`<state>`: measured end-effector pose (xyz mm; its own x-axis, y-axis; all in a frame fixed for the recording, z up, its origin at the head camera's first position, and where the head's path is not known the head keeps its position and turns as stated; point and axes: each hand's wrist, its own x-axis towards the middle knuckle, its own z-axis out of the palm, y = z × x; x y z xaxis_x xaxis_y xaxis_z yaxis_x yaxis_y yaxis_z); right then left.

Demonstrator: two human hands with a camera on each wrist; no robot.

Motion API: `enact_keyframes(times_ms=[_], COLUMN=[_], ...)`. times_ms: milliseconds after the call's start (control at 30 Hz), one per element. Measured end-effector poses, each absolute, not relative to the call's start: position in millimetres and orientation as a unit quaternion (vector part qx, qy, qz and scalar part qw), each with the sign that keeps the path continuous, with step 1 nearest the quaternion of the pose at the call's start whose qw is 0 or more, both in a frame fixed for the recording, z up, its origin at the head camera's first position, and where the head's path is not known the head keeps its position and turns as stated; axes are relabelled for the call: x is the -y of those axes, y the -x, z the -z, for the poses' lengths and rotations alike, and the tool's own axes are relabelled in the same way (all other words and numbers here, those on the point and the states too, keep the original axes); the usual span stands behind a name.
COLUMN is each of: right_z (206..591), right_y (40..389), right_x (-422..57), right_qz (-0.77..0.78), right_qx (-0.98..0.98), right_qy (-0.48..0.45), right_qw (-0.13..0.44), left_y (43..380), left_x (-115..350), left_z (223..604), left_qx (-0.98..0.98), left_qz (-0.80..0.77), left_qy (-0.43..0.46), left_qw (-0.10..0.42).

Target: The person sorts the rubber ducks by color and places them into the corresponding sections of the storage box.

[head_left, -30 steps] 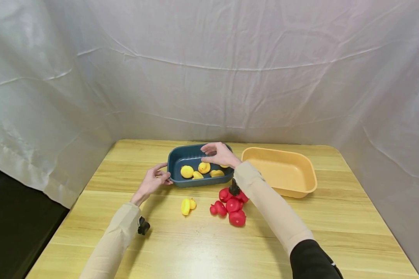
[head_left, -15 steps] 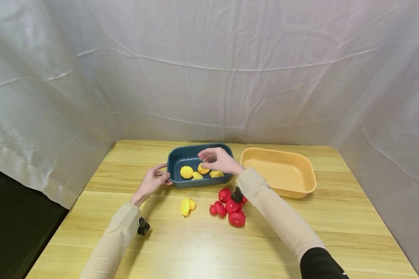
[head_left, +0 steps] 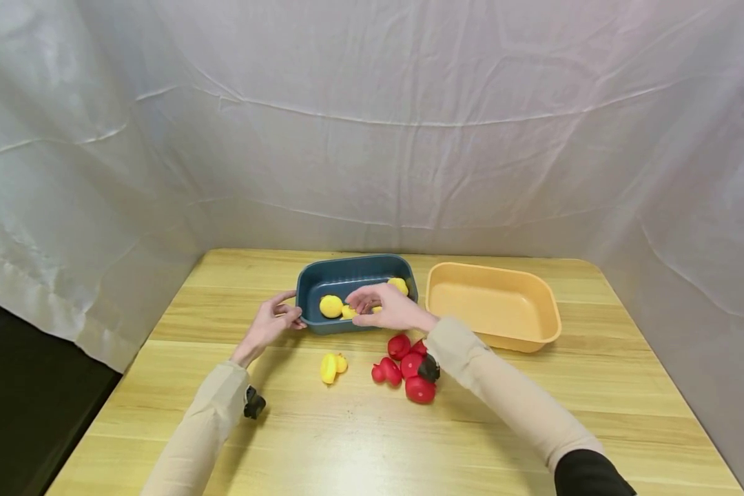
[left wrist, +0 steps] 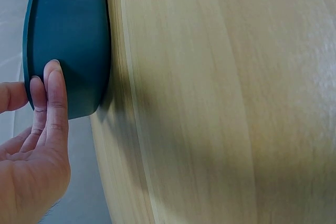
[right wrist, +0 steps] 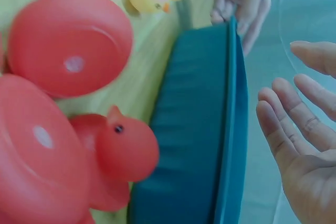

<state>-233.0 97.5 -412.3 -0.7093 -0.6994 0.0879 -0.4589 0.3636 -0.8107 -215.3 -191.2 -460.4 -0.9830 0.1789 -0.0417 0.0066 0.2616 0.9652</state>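
My left hand [head_left: 269,324] grips the left end of a dark blue-green plastic bin [head_left: 347,260]. Fingers [left wrist: 56,98] lie along its outer wall, with another digit at the rim. Over the bin's near side hovers my right hand [head_left: 397,310], its fingers loosely bent and nothing between them in the right wrist view. Several yellow rubber ducks [head_left: 331,306] lie in the bin, some partly hidden by the right hand. One yellow duck [head_left: 330,368] lies on the table before it. Several red rubber ducks [head_left: 419,390] cluster below the right wrist; one red duck [right wrist: 128,153] appears close up.
An orange-yellow bin [head_left: 492,303] stands to the right of the blue-green one. Both are near the back edge of the wooden table [head_left: 359,448]. A pale cloth [head_left: 372,138] hangs behind and at the sides.
My right hand has moved toward me, from over the bin's middle to its near side, uncovering a yellow duck at the right end. The left hand stays put.
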Motion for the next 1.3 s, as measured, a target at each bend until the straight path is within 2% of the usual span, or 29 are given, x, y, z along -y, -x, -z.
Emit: enact_keyframes(times_ms=[767,1300], right_z=[423.6,432.4], right_y=[213.8,211.8], right_x=[-60.6,-41.2], right_qz=[0.375,0.342], right_qx=[-0.798,-0.798], right_qy=[0.394,0.408], right_qw=[0.260,0.283], left_y=[216.1,216.4], left_x=[195.0,195.5], left_z=[460.1,460.2], left_qx=[-0.804,-0.805], left_qz=[-0.588,-0.586], left_qy=[-0.054,-0.053], left_qw=[0.071,0.075])
